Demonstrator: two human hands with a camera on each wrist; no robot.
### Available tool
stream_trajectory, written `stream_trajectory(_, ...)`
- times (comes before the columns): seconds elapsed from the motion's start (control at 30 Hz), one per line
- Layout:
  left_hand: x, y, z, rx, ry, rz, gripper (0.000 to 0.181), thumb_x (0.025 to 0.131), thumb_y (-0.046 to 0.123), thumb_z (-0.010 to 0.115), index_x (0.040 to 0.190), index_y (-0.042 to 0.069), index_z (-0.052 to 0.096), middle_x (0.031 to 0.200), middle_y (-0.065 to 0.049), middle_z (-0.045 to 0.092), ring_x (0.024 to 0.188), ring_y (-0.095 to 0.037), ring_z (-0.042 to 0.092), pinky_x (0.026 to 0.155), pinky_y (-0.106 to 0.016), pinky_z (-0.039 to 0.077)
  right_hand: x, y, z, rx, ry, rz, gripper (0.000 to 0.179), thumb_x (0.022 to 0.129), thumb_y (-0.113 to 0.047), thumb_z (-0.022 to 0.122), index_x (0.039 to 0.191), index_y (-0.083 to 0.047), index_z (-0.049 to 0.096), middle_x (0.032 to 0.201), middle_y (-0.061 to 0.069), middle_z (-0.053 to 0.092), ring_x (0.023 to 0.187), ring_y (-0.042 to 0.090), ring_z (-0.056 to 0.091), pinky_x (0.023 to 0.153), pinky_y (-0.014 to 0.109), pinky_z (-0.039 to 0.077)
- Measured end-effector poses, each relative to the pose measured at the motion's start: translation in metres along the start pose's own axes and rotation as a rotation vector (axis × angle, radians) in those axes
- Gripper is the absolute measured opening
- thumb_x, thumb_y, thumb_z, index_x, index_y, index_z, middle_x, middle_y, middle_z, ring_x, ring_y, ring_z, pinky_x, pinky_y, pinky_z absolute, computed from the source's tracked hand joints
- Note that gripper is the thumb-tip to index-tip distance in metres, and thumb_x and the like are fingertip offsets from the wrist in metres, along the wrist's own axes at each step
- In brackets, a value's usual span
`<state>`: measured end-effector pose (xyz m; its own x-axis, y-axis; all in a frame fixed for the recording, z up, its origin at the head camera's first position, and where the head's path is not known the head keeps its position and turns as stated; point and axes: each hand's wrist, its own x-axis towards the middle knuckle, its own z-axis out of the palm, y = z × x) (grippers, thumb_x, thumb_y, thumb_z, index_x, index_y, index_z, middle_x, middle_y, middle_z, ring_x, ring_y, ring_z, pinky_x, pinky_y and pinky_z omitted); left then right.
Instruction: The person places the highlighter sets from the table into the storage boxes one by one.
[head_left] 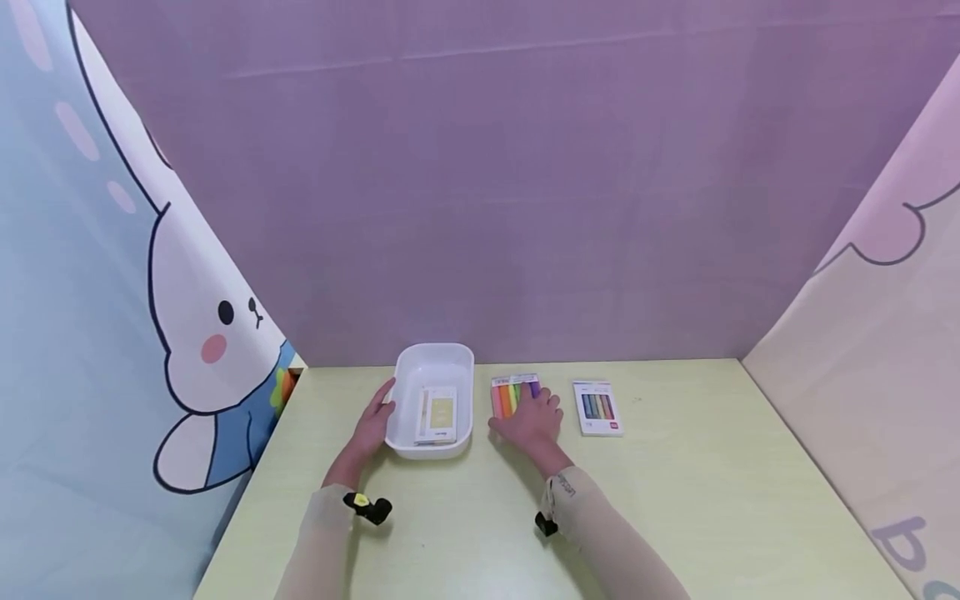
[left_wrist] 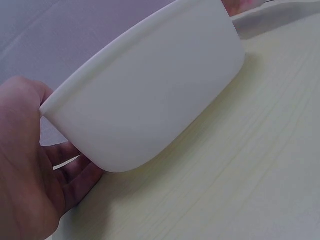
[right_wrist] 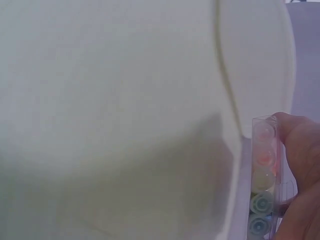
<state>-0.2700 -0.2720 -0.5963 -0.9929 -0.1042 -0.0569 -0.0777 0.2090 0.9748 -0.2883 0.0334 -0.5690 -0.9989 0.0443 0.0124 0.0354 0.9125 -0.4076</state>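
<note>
A white plastic tub [head_left: 466, 371] stands left of centre on the table. My left hand [head_left: 372, 427] holds its left side, thumb at the rim and fingers against the wall, as the left wrist view shows. Inside the tub lies a white box with a yellow panel [head_left: 437, 413]. Just right of the tub, my right hand [head_left: 534, 423] grips a clear pack of coloured markers [head_left: 504, 398] by its edges. The right wrist view shows the marker ends [right_wrist: 262, 177] through the clear plastic. Whether the pack touches the table cannot be told.
A white box with a picture of coloured sticks [head_left: 597, 408] lies to the right of my right hand. The pale wooden table [head_left: 697, 475] meets a purple cloth wall [head_left: 525, 183] behind, with printed cloths on both sides.
</note>
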Motion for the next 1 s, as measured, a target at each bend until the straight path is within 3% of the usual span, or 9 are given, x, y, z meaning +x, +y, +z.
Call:
stream_trajectory(0.2,0.003,0.003,0.004,-0.019,-0.023,0.011,0.049,0.106,0.019,0.036,0.154,0.020,0.028,0.135,-0.029,0.047,0.110,-0.035,0.056,0.086,-0.038,0.049,0.003,-0.008,-0.022,-0.033,0.009,-0.014,0.096,0.068,-0.063,0.074,0.141,-0.008,0.045,0.117,0.024,0.046,0.105,0.038,0.040,0.084,0.051,0.038)
stream_trajectory(0.33,0.003,0.004,0.003,0.002,-0.001,0.045,0.048,0.106,0.018,0.036,0.153,0.017,0.029,0.134,-0.030,0.048,0.108,-0.035,0.057,0.084,-0.037,0.049,0.003,-0.018,-0.034,-0.021,0.028,-0.036,0.093,0.067,-0.062,0.074,0.137,-0.008,0.048,0.114,0.023,0.047,0.102,0.037,0.040,0.081,0.051,0.038)
stream_trajectory(0.53,0.000,0.001,0.004,0.011,-0.001,0.027,0.048,0.106,0.019,0.036,0.154,0.017,0.029,0.138,-0.028,0.046,0.108,-0.032,0.057,0.083,-0.035,0.049,-0.002,-0.030,-0.046,-0.025,0.017,-0.054,0.090,0.066,-0.063,0.074,0.135,-0.009,0.051,0.110,0.020,0.048,0.100,0.035,0.040,0.079,0.048,0.038)
stream_trajectory(0.7,-0.002,0.007,0.008,-0.019,-0.011,0.009,0.049,0.105,0.018,0.037,0.154,0.019,0.029,0.143,-0.026,0.042,0.111,-0.036,0.055,0.085,-0.039,0.049,-0.006,-0.041,-0.060,-0.030,0.000,-0.069,0.092,0.067,-0.065,0.073,0.136,-0.009,0.050,0.115,0.021,0.048,0.104,0.036,0.040,0.083,0.049,0.038)
stream_trajectory(1.0,-0.003,0.004,0.003,0.033,0.016,0.000,0.049,0.106,0.020,0.036,0.154,0.019,0.029,0.145,-0.026,0.040,0.115,-0.037,0.053,0.090,-0.041,0.047,-0.012,-0.078,-0.073,-0.043,-0.027,-0.088,0.096,0.067,-0.065,0.073,0.141,-0.011,0.046,0.123,0.019,0.047,0.113,0.035,0.038,0.090,0.049,0.037)
